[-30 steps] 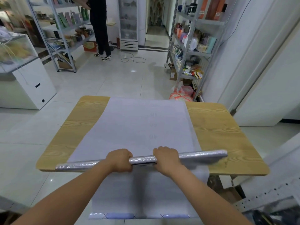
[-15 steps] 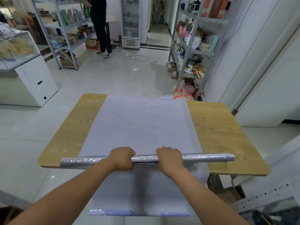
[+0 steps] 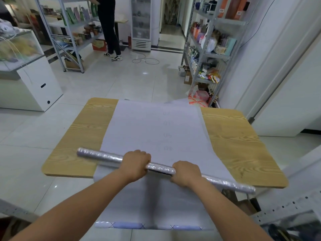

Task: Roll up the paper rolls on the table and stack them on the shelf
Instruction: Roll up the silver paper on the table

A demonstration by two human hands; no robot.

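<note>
A long silvery paper roll point(image 3: 102, 156) lies slanted across the near part of the wooden table point(image 3: 234, 145), its left end farther from me than its right end. My left hand point(image 3: 135, 163) grips the roll left of its middle. My right hand point(image 3: 186, 173) grips it just right of the middle. A wide white sheet point(image 3: 156, 129) from the roll lies flat across the table to its far edge. Another length of the sheet point(image 3: 156, 206) hangs off the near edge toward the floor.
A metal shelf point(image 3: 208, 49) full of goods stands beyond the table on the right. Another shelf point(image 3: 69, 32) stands at the back left, with a person point(image 3: 108, 28) in black beside it. A white display counter point(image 3: 29, 80) sits at the left. A perforated metal shelf point(image 3: 295, 209) shows at the lower right.
The roll has turned from level to slanted: its left end moved away from me and its right end came toward me. Both hands kept their grip.
</note>
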